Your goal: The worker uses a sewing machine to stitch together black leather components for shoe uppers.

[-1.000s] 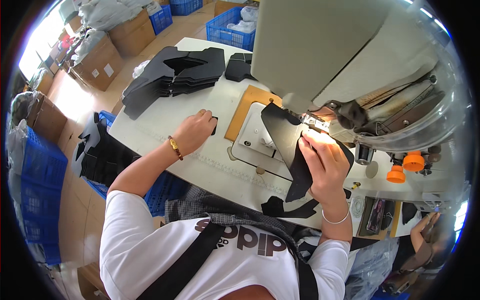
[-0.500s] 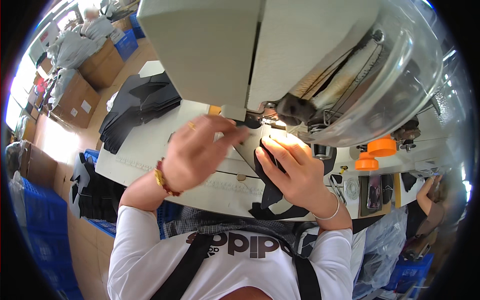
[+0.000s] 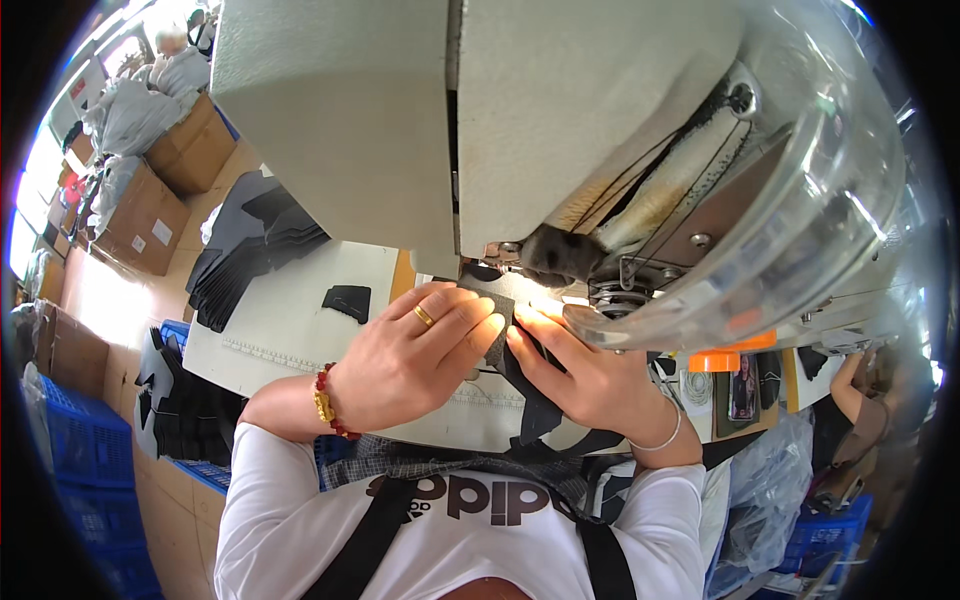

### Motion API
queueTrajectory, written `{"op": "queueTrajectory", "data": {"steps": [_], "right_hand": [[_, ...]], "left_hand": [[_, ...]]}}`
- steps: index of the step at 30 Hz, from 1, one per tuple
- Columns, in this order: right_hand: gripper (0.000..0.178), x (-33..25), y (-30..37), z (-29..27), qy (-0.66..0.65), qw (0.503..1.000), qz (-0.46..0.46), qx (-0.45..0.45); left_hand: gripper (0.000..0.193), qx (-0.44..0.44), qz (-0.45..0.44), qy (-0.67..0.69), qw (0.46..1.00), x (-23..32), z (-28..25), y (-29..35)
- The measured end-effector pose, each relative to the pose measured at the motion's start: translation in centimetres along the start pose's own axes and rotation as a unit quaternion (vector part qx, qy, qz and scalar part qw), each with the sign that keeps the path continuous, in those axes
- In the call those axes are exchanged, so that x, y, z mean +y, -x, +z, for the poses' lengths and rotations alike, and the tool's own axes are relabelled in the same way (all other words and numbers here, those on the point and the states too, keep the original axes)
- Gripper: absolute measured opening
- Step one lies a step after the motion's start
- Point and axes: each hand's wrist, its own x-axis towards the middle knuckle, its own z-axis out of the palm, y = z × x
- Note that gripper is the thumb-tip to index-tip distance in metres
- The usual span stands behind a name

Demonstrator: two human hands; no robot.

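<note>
Both hands work at a large pale sewing machine point(image 3: 350, 120), close under its lit needle area. My left hand point(image 3: 410, 350), wearing a gold ring and beaded bracelet, has its fingers closed together on the edge of a dark grey fabric piece point(image 3: 497, 348). From the other side my right hand point(image 3: 595, 385) pinches a black fabric piece point(image 3: 535, 408) beside it, thumb and fingertips near the grey edge. The black piece hangs down toward the table's front edge, with a black strip point(image 3: 575, 443) below it. The machine head hides the needle itself.
A stack of black cut pieces point(image 3: 250, 250) lies at the table's left, near a small black piece point(image 3: 347, 302). A clear plastic guard point(image 3: 800, 210) bulges over the right, above orange knobs point(image 3: 715, 360). Blue crates point(image 3: 95, 430) and cardboard boxes point(image 3: 140, 220) stand left. Another person's arm point(image 3: 850, 385) shows far right.
My left hand was raised and blurred; it has come down and right onto the grey piece. The right hand keeps its hold on the black piece. The whole view has shifted slightly.
</note>
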Motion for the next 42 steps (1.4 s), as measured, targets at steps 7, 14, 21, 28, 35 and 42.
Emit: {"op": "queueTrajectory", "data": {"steps": [7, 14, 21, 28, 35, 42], "right_hand": [[0.019, 0.1, 0.0, 0.1, -0.043, 0.999, 0.008, 0.002], [0.020, 0.2, -0.1, 0.0, -0.090, 0.996, 0.005, -0.007], [0.020, 0.1, -1.0, -0.2, -0.048, 0.999, -0.010, 0.011], [0.023, 0.0, -1.0, -0.5, -0.046, 0.999, -0.012, -0.001], [0.025, 0.0, -1.0, -0.3, -0.057, 0.998, -0.008, 0.008], [0.025, 0.2, -0.3, -0.2, -0.121, 0.992, 0.026, -0.021]], "left_hand": [[0.037, 0.040, -0.015, -0.032, 0.999, 1.0, 1.3, 0.3], [0.035, 0.056, -0.021, -0.025, 0.998, 0.3, 2.7, 0.3], [0.034, 0.078, -0.030, -0.019, 0.996, -0.2, 3.1, 0.1], [0.034, 0.048, -0.028, -0.033, 0.998, 0.1, 2.4, 0.3], [0.035, 0.063, -0.061, 0.040, 0.995, 0.0, 3.6, 0.5], [0.037, 0.080, 0.011, -0.091, 0.993, -0.3, 2.9, 0.2]]}}
